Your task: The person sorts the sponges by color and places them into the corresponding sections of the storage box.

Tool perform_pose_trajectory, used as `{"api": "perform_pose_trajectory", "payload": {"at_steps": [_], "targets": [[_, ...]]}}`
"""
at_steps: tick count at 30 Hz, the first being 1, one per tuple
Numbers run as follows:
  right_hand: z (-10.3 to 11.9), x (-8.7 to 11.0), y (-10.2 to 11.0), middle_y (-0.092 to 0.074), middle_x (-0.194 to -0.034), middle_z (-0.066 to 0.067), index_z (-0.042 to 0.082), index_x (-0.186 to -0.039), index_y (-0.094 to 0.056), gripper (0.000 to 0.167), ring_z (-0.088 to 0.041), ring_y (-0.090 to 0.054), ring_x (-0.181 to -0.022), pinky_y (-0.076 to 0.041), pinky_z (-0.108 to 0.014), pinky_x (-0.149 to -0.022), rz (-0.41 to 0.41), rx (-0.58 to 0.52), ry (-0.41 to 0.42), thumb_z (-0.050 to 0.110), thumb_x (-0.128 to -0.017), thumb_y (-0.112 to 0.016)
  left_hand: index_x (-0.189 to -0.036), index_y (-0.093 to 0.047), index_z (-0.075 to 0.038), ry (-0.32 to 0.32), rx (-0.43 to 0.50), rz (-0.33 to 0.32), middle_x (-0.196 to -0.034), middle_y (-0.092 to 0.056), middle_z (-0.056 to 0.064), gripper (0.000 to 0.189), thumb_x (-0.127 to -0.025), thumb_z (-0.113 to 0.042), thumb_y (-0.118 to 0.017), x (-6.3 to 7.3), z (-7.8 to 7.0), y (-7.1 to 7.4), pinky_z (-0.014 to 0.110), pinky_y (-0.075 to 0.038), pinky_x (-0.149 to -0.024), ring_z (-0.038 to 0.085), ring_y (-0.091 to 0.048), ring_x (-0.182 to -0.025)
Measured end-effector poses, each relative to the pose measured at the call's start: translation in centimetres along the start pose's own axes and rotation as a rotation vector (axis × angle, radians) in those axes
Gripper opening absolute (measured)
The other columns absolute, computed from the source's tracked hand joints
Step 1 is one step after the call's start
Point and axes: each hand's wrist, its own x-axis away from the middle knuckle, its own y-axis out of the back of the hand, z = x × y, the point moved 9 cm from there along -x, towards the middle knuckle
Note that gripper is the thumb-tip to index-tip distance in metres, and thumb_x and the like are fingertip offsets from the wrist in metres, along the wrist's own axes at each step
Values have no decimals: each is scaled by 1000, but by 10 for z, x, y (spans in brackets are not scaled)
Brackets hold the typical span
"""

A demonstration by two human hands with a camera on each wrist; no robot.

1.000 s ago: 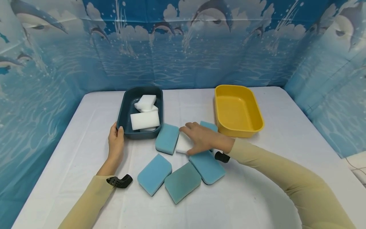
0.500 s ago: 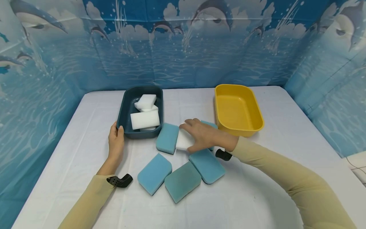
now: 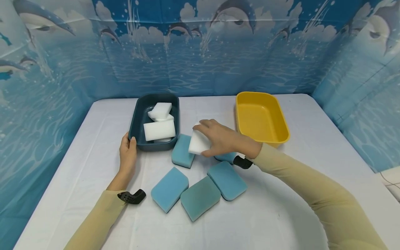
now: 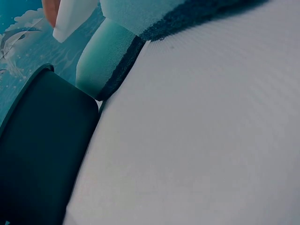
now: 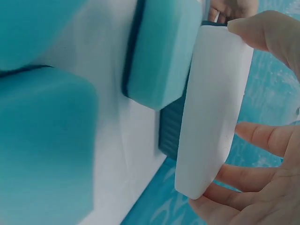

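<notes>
My right hand (image 3: 220,139) pinches a white sponge (image 3: 198,141) between thumb and fingers, raised over the table beside a blue sponge (image 3: 182,152). In the right wrist view the thumb presses one end of the white sponge (image 5: 213,103) and the fingertips hold its long edge. My left hand (image 3: 127,156) grips the near left corner of a dark teal bin (image 3: 153,147), thumb at the rim. Several white sponges (image 3: 159,130) lie in that bin. The bin's outer wall (image 4: 42,154) fills the lower left of the left wrist view; the left hand is out of that view.
A yellow bin (image 3: 261,119) with nothing in it stands at the back right. Near the middle of the white table (image 3: 265,215) lie more sponges: a blue one (image 3: 170,189), a greener one (image 3: 200,198) and another blue one (image 3: 227,180). One more blue sponge (image 3: 225,157) is partly hidden under my right wrist.
My right hand has lifted the white sponge off the table and moved it slightly up and left, over the blue sponge's edge. The left hand stays at the teal bin.
</notes>
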Motion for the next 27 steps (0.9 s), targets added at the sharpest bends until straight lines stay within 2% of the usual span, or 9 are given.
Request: {"api": "perform_pose_trajectory", "payload": {"at_steps": [12,27], "targets": [[7,-9,10,-37,-144,-20,14,-137,-40,71,-34,-44,-122,-51,-43,-93,-33,-15,35,39,-78,-70,-151,-13,-7,-1,-5,10,-159,-13,7,53,-103,-27,-26,0,-2,0,34,-17,-122,16,-13,-147],[10,-26,15,-32,-149,-19,15,-140,-38,74,-34,-38,-131,-44,-46,-103,-23,8,34,42,-79,-69,-151,-12,-7,15,-14,4,-159,-12,9,54,-103,-27,-26,1,0,0,36,-16,-122,19,-12,-148]]}}
